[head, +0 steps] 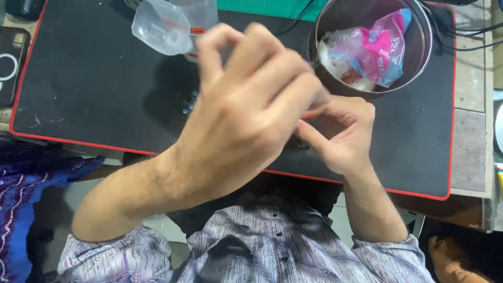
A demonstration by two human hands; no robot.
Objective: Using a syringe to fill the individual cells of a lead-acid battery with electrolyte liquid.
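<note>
Beads (187,105): small blue ones, loose on the black mat (94,89), just left of your left hand and below the clear plastic container (162,26). Mat: red-edged, covers the table. Steel bowl (374,44): on the mat at upper right, pink and clear wrappers inside. Your left hand (246,115): raised close to the camera, back upward, fingers curled loosely; whether it holds anything cannot be told. Your right hand (343,133): low over the mat's near edge, fingers bent inward, tips pressed toward the left hand; any pinched item is hidden.
</note>
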